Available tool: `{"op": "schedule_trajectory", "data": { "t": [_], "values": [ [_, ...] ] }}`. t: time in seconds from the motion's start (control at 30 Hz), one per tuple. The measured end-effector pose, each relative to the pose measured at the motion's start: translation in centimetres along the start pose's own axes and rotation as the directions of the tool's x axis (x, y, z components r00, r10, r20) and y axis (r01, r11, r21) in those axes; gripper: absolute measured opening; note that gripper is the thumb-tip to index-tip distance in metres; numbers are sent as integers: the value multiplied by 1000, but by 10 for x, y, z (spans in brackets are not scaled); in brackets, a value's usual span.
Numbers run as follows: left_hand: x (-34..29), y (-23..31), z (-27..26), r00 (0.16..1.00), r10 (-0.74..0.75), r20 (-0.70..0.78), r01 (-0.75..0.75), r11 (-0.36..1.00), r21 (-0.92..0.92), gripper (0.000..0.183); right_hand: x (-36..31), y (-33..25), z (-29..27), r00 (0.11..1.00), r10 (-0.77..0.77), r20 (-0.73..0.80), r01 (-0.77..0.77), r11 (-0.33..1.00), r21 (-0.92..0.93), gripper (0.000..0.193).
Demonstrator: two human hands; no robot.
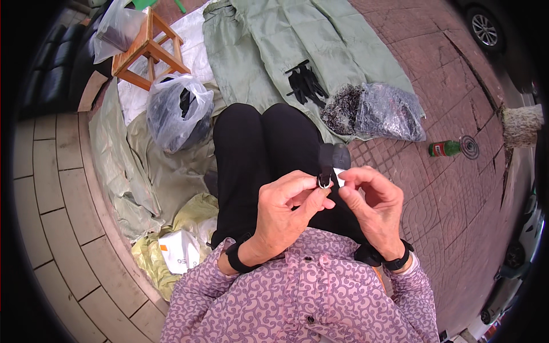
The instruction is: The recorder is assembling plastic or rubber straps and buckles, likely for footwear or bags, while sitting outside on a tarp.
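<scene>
**Black strap [326, 162] with a metal ring [323, 184] pinched above the lap**

We count three clear plastic bags. A round, open-mouthed bag [168, 124] beside the wooden stool [147, 52] bulges with dark material; an upper bag [117, 35] at the stool also holds something dark that we cannot identify. A flat, crinkled bag [394, 111] on the right shows dark, glinting contents. Next to it we see a speckled black-and-white heap [342, 108] and a bundle of black strips [306, 86]. Farther right is a green bottle [443, 149] with a red label and a dark spiral coil [469, 147] at its neck; we cannot tell what it contains.

The strap is in front of the black trousers [243, 154]. Its long axis runs away from the body, ring end nearest us, far end toward the outstretched sheet [251, 40].

Of the two hands, the left hand [281, 210] grips the strap at its ring between thumb and fingers. The right hand [376, 207] has curled fingertips beside a white slip [338, 176]; we cannot tell whether they grip it.

The strap looks flat and matt, the ring curved and shiny. The sheet is grey-green, creased and woven-looking, over reddish patterned paving [434, 220].
</scene>
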State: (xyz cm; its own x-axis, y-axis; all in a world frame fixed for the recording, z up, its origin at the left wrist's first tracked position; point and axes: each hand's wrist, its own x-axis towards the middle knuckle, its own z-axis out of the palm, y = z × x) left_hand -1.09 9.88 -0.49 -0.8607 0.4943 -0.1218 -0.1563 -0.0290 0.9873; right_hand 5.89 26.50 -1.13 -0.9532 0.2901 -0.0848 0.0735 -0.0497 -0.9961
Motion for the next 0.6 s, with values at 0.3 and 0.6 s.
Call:
{"op": "schedule_trajectory", "data": {
  "t": [0.3, 0.6],
  "values": [
    [1, -7, 3, 935, 354, -25, -324, 881, 344, 15, 10, -12, 4, 959, 190, 208, -271, 828, 491, 17],
    [-3, -7, 5, 883, 469, -28, -407, 793, 453, 16, 11, -22, 3, 915, 297, 273, -404, 701, 588, 8]
  ]
}}
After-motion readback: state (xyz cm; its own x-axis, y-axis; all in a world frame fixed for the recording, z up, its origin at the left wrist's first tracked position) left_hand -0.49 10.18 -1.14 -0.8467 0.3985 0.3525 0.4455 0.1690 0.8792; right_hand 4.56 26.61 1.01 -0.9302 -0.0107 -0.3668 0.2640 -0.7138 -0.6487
